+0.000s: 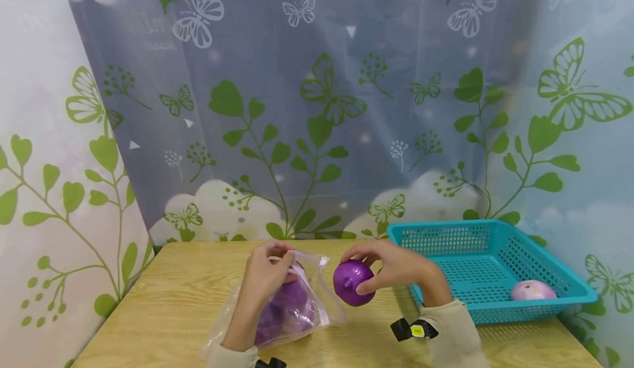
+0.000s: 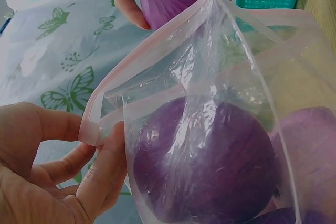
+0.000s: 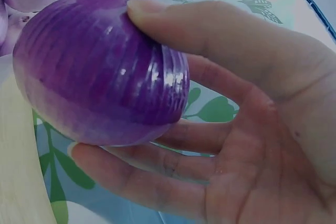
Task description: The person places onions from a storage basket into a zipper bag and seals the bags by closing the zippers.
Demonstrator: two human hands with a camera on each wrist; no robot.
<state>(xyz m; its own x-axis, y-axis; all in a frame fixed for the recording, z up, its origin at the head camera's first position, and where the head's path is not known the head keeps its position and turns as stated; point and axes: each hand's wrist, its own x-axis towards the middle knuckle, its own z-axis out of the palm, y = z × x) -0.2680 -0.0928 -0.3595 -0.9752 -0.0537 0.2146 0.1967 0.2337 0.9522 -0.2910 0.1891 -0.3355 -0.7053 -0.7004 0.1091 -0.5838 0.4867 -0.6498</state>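
My left hand (image 1: pixel 269 272) pinches the rim of a clear zip bag (image 2: pixel 184 72) between thumb and fingers. Several purple onions (image 2: pixel 205 161) lie inside the bag, seen through its plastic. The bag's mouth gapes toward the right. My right hand (image 1: pixel 396 266) grips a single purple onion (image 1: pixel 353 283) with the thumb near its pointed tip and the fingers round its far side. In the head view this onion is held just right of the bag's mouth, above the table. The right wrist view shows its shiny, ribbed skin (image 3: pixel 100 72) up close.
A turquoise plastic basket (image 1: pixel 475 306) stands at the right of the wooden table (image 1: pixel 183 280). One paler pink-purple onion (image 1: pixel 533 290) lies in its right front part. Behind the table hangs a curtain (image 1: pixel 277 109) printed with leaves and butterflies.
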